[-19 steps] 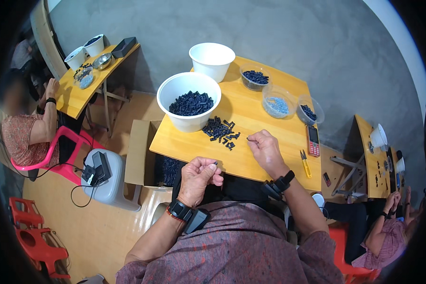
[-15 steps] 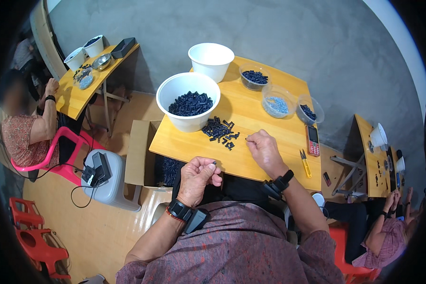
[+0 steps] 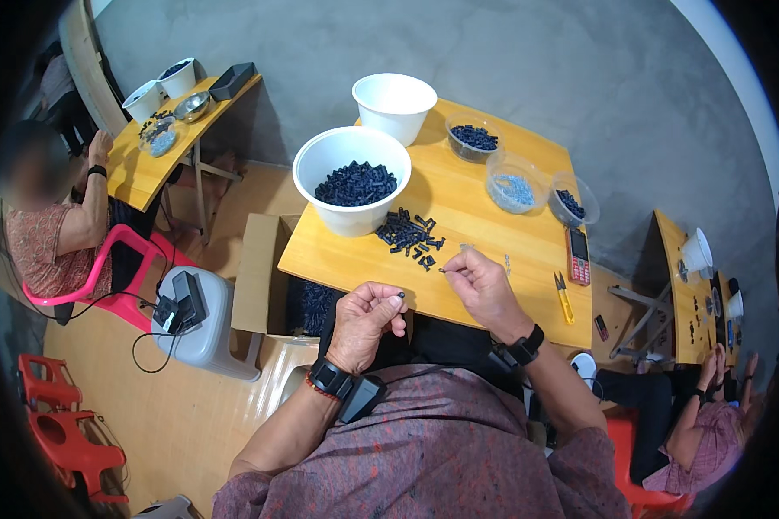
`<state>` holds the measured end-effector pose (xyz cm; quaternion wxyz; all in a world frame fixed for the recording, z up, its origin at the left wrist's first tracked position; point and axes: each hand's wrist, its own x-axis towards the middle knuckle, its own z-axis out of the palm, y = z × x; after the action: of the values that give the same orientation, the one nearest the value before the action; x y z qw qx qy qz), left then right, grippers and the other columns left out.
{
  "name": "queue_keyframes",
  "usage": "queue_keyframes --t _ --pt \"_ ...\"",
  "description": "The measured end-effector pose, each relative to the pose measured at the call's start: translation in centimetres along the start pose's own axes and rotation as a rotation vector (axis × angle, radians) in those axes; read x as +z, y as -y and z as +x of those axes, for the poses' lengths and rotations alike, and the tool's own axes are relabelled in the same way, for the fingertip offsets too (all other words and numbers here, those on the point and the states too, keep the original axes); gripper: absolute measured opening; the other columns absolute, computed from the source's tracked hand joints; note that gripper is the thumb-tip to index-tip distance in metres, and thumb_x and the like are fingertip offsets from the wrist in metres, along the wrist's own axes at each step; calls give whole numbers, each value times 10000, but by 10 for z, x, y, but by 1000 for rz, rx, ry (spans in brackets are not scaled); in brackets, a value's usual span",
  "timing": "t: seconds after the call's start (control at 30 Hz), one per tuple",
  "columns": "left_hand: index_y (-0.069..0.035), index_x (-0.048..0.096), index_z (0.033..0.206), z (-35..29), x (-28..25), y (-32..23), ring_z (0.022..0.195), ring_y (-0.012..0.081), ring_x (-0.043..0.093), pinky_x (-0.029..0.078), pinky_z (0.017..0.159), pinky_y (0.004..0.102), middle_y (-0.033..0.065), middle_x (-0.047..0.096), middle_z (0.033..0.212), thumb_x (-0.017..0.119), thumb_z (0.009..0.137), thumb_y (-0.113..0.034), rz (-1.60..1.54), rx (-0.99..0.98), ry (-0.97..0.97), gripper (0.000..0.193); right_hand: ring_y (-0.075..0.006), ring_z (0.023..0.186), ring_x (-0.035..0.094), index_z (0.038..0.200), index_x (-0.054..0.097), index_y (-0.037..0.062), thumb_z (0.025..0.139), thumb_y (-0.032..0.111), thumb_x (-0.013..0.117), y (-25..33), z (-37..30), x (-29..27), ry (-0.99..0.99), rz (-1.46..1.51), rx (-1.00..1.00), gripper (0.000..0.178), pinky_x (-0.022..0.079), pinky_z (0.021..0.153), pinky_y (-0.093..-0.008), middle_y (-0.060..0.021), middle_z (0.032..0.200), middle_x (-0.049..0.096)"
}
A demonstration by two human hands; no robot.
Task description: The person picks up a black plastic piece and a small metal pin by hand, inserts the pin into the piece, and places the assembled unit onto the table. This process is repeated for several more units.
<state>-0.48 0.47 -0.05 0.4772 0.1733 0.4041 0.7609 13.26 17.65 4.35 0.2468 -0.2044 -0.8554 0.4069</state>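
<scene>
Between the thumb and fingers of my left hand [image 3: 365, 324] is a small black plastic part [image 3: 401, 296], held just over the table's near edge. My right hand [image 3: 486, 290] is pinched to its right, with a tiny dark piece [image 3: 443, 270] at the fingertips, too small to name. The hands are apart. Beyond them lies a loose pile of short black plastic parts [image 3: 404, 232] on the yellow wooden table [image 3: 363, 270]. A white bowl [image 3: 355, 227] full of similar parts stands behind the pile.
Farther back are another white bowl [image 3: 395, 105], a tub of blue pieces [image 3: 515, 192] and tubs of black parts [image 3: 474, 138]. A red phone [image 3: 578, 258] and yellow-handled cutters [image 3: 564, 298] lie right. A cardboard box [image 3: 260, 272] stands left. Co-workers sit at both sides.
My right hand has come slightly down and left, nearer my left hand, and a tiny dark piece now shows at its fingertips. My left hand keeps its black part. The view has shifted slightly.
</scene>
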Motion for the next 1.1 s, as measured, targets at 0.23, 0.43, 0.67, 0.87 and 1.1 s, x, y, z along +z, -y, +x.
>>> queue_keyframes --t 0.23,0.43,0.67,0.87,1.1 --pt "5 618 1033 -3 4 -3 703 159 681 603 644 310 109 690 886 643 927 -62 -30 -46 6 128 -73 781 607 1001 661 -5 915 -5 611 29 -8 20 174 376 114 100 512 702 -212 -10 906 601" --pt "-1 613 1043 -4 3 -4 708 166 683 606 653 312 113 687 901 642 928 -63 -12 -52 28 135 -81 814 628 1003 654 -10 922 0 607 26 -6 29 175 390 119 94 526 716 -221 -18 915 601" --pt "-4 607 1047 -4 1 -2 700 170 682 604 644 312 112 683 892 637 933 -70 -43 -71 46 135 -75 809 626 1000 649 -13 922 -2 601 30 -4 31 165 295 87 92 523 699 -222 -17 889 607" --pt "-1 603 1042 -3 2 -1 700 173 683 604 641 314 114 683 885 635 932 -63 -60 -71 47 130 -80 770 617 983 645 -17 912 -2 613 29 -4 35 97 246 1 79 511 690 -223 -24 861 609" --pt "3 604 1027 -4 3 -1 710 174 686 610 656 321 114 686 886 636 929 -50 -54 -60 26 116 -87 753 622 972 650 -23 901 -11 622 32 -4 35 101 232 15 77 514 673 -231 -39 853 610"
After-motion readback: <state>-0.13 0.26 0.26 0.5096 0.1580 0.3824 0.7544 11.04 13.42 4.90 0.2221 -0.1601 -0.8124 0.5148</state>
